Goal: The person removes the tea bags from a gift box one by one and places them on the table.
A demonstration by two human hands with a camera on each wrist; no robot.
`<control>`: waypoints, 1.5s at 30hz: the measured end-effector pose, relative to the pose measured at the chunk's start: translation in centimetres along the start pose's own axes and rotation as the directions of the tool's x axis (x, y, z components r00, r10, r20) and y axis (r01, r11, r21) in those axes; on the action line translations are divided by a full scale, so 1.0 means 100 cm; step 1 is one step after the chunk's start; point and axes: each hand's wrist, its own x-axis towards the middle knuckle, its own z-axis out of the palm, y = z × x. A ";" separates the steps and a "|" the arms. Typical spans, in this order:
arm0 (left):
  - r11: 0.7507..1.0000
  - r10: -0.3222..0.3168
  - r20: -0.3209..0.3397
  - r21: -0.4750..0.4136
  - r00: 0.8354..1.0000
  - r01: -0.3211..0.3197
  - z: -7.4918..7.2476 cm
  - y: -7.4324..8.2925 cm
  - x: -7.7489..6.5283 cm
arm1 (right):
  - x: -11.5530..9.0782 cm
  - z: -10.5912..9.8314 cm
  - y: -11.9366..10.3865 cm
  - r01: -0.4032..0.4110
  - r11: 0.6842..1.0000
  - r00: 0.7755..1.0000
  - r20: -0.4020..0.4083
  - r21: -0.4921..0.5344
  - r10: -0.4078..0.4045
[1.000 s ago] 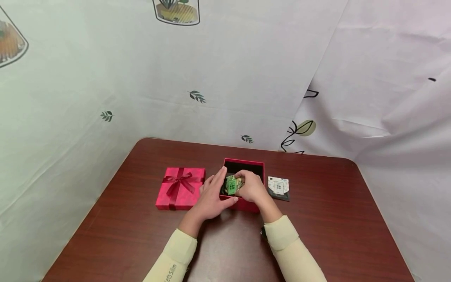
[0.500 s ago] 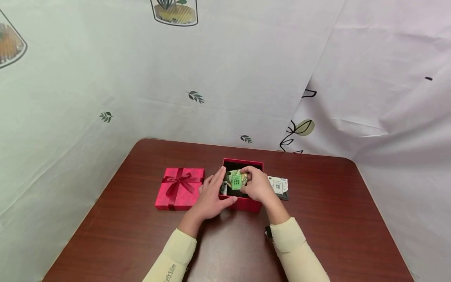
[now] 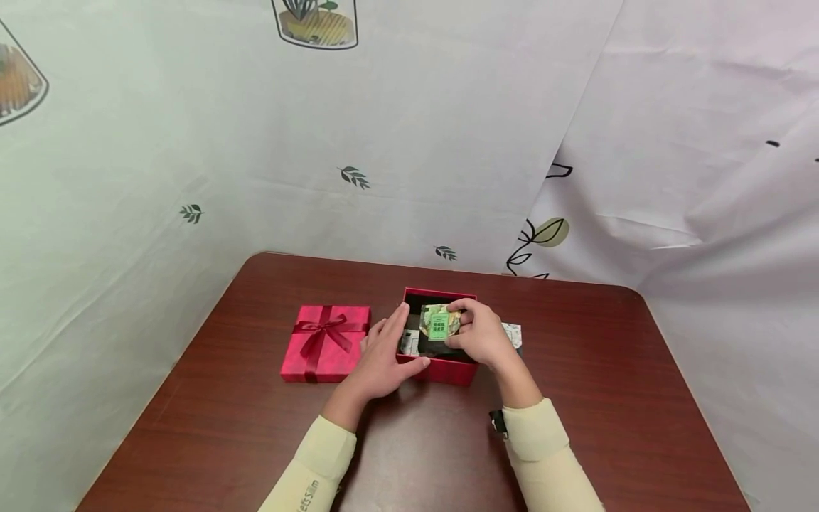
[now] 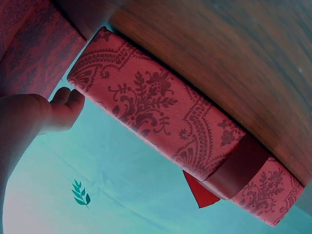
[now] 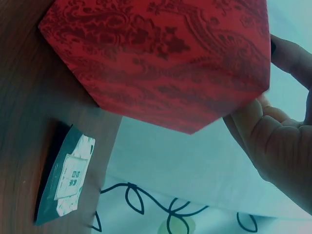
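Note:
My right hand pinches a small square green-and-black packet by its right edge, over the opening of a red patterned gift box. Small print on the packet is too fine to read. Against the box's left side rests my left hand, fingers extended along the wall and thumb at the front edge. Inside the box, at the left, part of a white packet shows. The right wrist view has the red box across its top, hiding my right fingertips.
Left of the box lies its red lid with a dark red ribbon bow. A white-and-black packet lies on the brown table right of the box, partly behind my right hand in the head view. A printed curtain hangs behind.
My right hand has moved right and lifted the green packet from low in the box's left side. The white packet inside has come into view. My left hand stays in place.

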 end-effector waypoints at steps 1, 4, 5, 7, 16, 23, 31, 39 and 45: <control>1.000 0.001 -0.001 -0.002 1.000 -0.001 0.000 0.000 0.000 | 0.000 -0.002 0.001 -0.001 1.000 1.000 -0.002 0.013 0.001; 1.000 0.002 -0.003 -0.002 1.000 -0.002 0.001 0.000 0.000 | -0.002 -0.008 0.003 -0.001 0.999 1.000 -0.008 0.043 0.001; 1.000 0.001 -0.003 -0.001 1.000 -0.001 0.001 0.000 0.001 | -0.003 -0.010 0.004 -0.001 0.999 1.000 -0.012 0.048 0.001; 1.000 -0.001 -0.005 0.000 1.000 0.001 0.001 0.000 0.001 | -0.004 -0.013 0.006 -0.003 0.999 1.000 -0.019 0.050 0.004; 1.000 -0.009 -0.011 0.005 1.000 0.009 0.001 0.000 0.000 | -0.010 -0.026 0.014 -0.032 0.996 0.999 -0.024 0.081 0.034; 1.000 -0.004 -0.017 0.007 1.000 0.005 0.002 0.000 0.000 | -0.010 -0.034 0.024 -0.035 0.993 0.999 -0.019 0.116 0.038; 1.000 -0.004 -0.021 0.007 1.000 0.004 0.002 0.000 0.000 | -0.009 -0.040 0.034 -0.041 0.983 0.999 -0.004 0.176 0.042; 1.000 -0.007 -0.015 0.009 1.000 0.007 0.002 0.000 0.000 | -0.012 -0.047 0.040 -0.082 0.972 0.997 0.016 0.218 0.080; 1.000 -0.003 -0.012 0.008 1.000 0.003 0.001 0.001 0.000 | -0.013 -0.053 0.043 -0.082 0.965 0.997 0.025 0.249 0.078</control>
